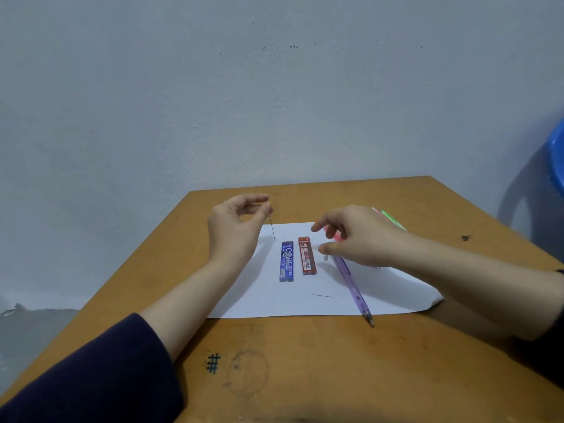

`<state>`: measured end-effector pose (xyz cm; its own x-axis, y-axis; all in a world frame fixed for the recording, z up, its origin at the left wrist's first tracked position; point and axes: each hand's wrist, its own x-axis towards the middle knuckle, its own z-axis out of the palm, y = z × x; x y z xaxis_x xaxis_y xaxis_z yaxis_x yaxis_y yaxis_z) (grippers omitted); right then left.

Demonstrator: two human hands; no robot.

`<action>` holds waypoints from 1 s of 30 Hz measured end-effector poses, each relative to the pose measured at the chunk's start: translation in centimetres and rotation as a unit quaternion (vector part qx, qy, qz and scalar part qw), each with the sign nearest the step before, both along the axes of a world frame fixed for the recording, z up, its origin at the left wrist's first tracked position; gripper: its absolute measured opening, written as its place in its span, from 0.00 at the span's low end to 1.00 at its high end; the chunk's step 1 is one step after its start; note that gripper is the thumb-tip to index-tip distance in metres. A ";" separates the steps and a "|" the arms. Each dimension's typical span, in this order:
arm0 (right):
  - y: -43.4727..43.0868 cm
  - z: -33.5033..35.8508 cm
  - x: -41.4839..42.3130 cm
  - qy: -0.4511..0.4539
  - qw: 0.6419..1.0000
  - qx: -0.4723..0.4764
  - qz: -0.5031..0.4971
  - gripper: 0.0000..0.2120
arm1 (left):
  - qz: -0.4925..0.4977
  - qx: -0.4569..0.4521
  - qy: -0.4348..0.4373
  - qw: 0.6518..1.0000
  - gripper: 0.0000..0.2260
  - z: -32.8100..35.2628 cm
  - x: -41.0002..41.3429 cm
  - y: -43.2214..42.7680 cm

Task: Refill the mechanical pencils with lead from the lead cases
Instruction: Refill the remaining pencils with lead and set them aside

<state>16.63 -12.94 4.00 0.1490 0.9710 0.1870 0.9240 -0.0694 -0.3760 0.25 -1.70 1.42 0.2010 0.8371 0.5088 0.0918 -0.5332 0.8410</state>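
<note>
1. We see one thin lead (272, 227) pinched at its top end between the thumb and fingertips of the left hand (235, 227); it hangs almost upright over the far left corner of the white paper (274, 303).
2. A second lead (322, 296) lies loose on the paper, nearer to us, between the cases and the purple pencil's tip.
3. The blue lead case (287, 261) and the red lead case (307, 255) lie flat side by side in the middle of the sheet, close but apart, blue on the left.
4. The purple mechanical pencil (354, 288) lies slantwise right of the red case, its tip past the paper's near edge on the wood.
5. The right hand (363, 236) is over the pencil's far end, fingers loosely spread, thumb low; we cannot tell whether it touches the pencil.
6. Something pink (337, 236) shows beneath those fingers, too hidden to name.
7. A green pencil (393, 220) pokes out behind the right hand.
8. Everything sits on a brown wooden table (305, 361) against a pale wall (274, 87); a blue chair (557, 160) shows at the right edge.
</note>
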 end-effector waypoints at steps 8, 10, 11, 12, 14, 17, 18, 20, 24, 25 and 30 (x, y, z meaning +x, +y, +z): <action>-1.9 -1.3 0.8 0.003 0.996 -0.076 -0.036 0.31 | 0.005 0.005 0.008 1.000 0.06 0.1 0.1 -0.5; -2.1 -1.3 0.6 -0.008 0.996 -0.084 -0.029 0.35 | 0.007 0.010 0.005 1.000 0.06 0.3 0.1 -0.7; -2.2 -1.3 0.5 -0.012 0.996 -0.085 -0.027 0.35 | 0.004 0.012 0.001 1.000 0.06 0.4 0.1 -0.8; -2.3 -1.3 0.4 -0.013 0.996 -0.086 -0.026 0.36 | 0.000 0.013 -0.003 1.000 0.06 0.4 0.1 -0.9; -2.3 -1.4 0.2 -0.019 0.996 -0.087 -0.026 0.34 | -0.004 0.013 -0.007 1.000 0.05 0.5 0.1 -1.1; -2.3 -1.4 -0.1 -0.036 0.995 -0.093 -0.030 0.29 | -0.009 0.006 -0.013 1.000 0.05 0.5 0.2 -1.2; -2.3 -1.3 -0.1 -0.037 0.994 -0.095 -0.032 0.27 | -0.011 0.001 -0.015 1.000 0.05 0.5 0.2 -1.2; -2.4 -1.3 0.0 -0.025 0.995 -0.095 -0.036 0.26 | -0.019 -0.010 -0.024 0.999 0.05 0.5 0.2 -1.2; -2.3 -1.1 0.4 0.002 0.996 -0.083 -0.043 0.25 | -0.037 -0.044 -0.050 0.997 0.05 0.5 0.3 -1.4; -2.3 -1.1 0.6 0.011 0.996 -0.077 -0.047 0.24 | -0.040 -0.053 -0.057 0.996 0.05 0.6 0.4 -1.5; -2.1 -1.5 1.8 0.095 0.994 0.034 -0.048 0.18 | -0.052 -0.093 -0.079 0.991 0.05 0.8 0.4 -1.4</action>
